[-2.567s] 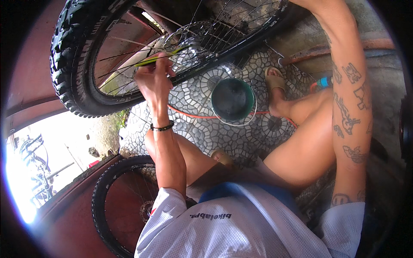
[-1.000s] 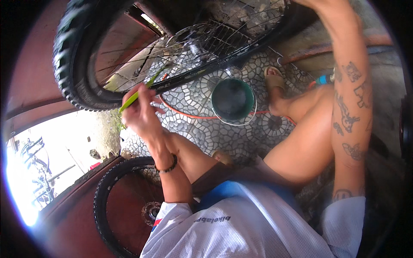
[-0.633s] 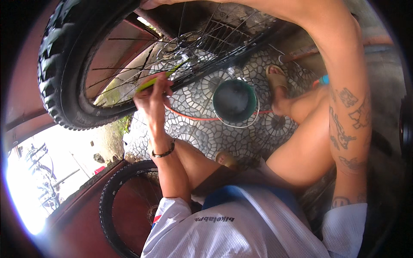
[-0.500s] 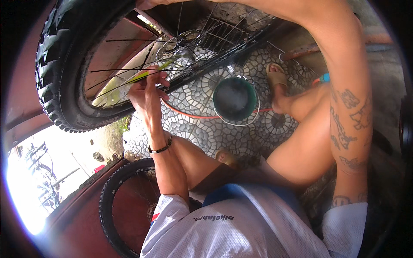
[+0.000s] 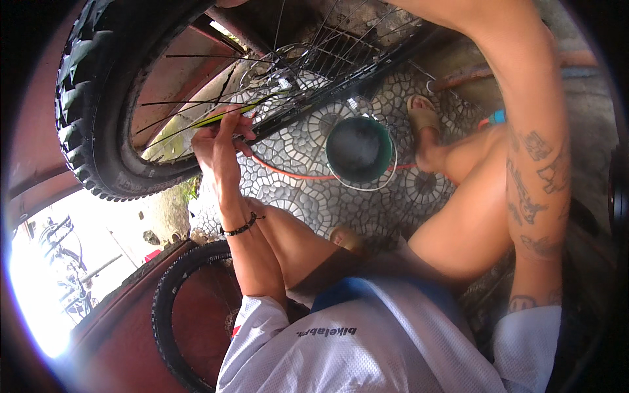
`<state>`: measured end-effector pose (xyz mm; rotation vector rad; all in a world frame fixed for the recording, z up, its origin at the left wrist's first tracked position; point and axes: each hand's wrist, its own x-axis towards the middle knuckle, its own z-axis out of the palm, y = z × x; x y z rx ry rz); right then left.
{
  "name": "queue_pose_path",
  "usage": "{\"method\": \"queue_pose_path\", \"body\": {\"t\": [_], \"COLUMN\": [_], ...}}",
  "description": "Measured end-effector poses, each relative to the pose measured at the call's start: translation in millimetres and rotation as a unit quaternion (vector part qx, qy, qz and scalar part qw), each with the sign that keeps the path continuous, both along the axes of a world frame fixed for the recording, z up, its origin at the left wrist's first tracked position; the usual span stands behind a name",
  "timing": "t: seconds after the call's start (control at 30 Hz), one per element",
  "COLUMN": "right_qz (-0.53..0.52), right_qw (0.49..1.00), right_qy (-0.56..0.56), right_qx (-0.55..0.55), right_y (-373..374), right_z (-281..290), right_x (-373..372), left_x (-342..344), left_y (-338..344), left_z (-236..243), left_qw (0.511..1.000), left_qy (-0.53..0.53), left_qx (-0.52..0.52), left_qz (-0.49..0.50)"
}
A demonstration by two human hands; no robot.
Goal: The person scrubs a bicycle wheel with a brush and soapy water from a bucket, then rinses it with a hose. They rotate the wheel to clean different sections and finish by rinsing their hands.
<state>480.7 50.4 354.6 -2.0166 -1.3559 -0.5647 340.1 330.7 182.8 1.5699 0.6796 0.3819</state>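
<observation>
A bicycle wheel with a knobby black tyre (image 5: pixel 82 105) is held up in front of me, its spokes and hub cogs (image 5: pixel 288 72) above the patterned floor. My left hand (image 5: pixel 217 143) grips a thin yellow-green tool (image 5: pixel 230 114) and pushes its tip between the spokes toward the hub. My right arm (image 5: pixel 531 131), marked with drawings, reaches up and over the wheel. Only a sliver of my right hand (image 5: pixel 226 2) shows at the top edge by the tyre.
A green bucket (image 5: pixel 334 141) with a wire handle stands on the mosaic tiles beside an orange hose (image 5: pixel 288 174). A second wheel (image 5: pixel 164 308) lies at my lower left on a red surface. My sandalled feet (image 5: pixel 422 114) flank the bucket.
My left hand drew the tool back below the rim, then brought it up into the spokes again. The wheel shifted slightly left and closer.
</observation>
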Motion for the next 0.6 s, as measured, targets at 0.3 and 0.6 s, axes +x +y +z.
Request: {"method": "queue_pose_path", "body": {"t": [0.3,0.6], "right_qz": [0.002,0.004], "right_qw": [1.000,1.000], "right_qy": [0.001,-0.003], "right_qx": [0.003,0.000], "right_y": [2,4], "right_z": [-1,-2], "right_x": [-1,-3], "left_x": [2,4], "left_y": [-15,-7], "left_z": [-15,-1], "left_qw": [0.994,0.992], "left_qy": [-0.004,-0.064], "left_qx": [0.011,0.100], "left_qz": [-0.107,0.045]}}
